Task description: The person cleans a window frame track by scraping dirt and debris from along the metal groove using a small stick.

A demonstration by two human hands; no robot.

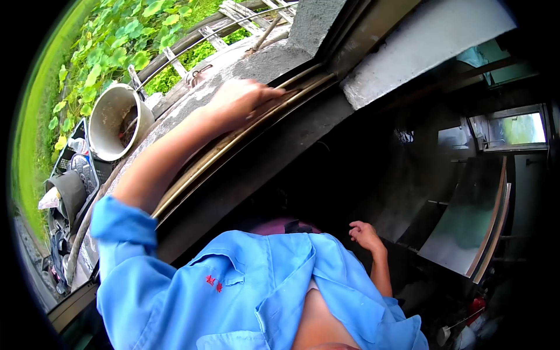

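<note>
My left hand [236, 102] reaches across to the window track [204, 167], its fingers pressed together low over the metal rails. Something dark and brownish shows under those fingers, too blurred to make out. Beside the hand runs the rough concrete sill [265, 65]. My right hand [366, 236] hangs in the air over the dark room, its fingers loosely bent and apart, touching nothing. The blue shirt [256, 286] on my body fills the lower middle of the view.
Outside stand a white bucket [116, 122] with debris inside and a crate [81, 157] holding shoes. Leafy plants [125, 38] grow beyond a wooden rack [213, 38]. Indoors, a leaning panel [461, 227] stands at the right, below a small lit window [516, 128].
</note>
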